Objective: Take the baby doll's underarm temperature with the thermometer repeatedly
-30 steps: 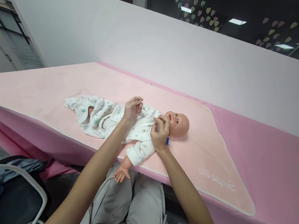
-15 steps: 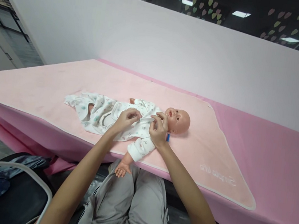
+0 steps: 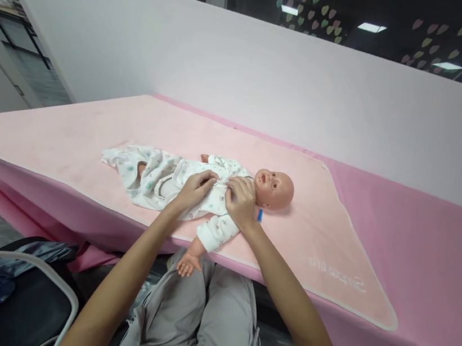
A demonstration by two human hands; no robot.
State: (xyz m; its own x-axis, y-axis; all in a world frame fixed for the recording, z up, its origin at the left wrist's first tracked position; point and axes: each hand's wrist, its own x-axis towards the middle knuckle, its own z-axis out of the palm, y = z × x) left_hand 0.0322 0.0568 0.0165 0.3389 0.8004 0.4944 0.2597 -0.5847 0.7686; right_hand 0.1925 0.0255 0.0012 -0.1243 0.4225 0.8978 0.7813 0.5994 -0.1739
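Observation:
A baby doll (image 3: 276, 191) lies on its back on a light pink mat (image 3: 94, 115), its head to the right. It wears a white printed baby romper (image 3: 219, 200), whose legs spread loosely to the left. Over the doll's chest, my left hand (image 3: 196, 189) pinches the front edge of the romper. Close beside it, nearer the doll's neck, my right hand (image 3: 243, 200) also has its fingers closed on that edge. One doll arm reaches past the mat's front edge. Part of the chest is hidden behind my fingers.
Behind the mat rises a white partition (image 3: 268, 81). A darker pink cloth (image 3: 429, 250) covers the table under the mat. A small blue item (image 3: 260, 215) sits by the doll's neck. At the lower left stands a chair (image 3: 59, 281) with bags or clothes on it.
My right hand has moved slightly left toward my left hand, its fingers bending further over the romper edge. The doll stays in place, and the view has tipped slightly.

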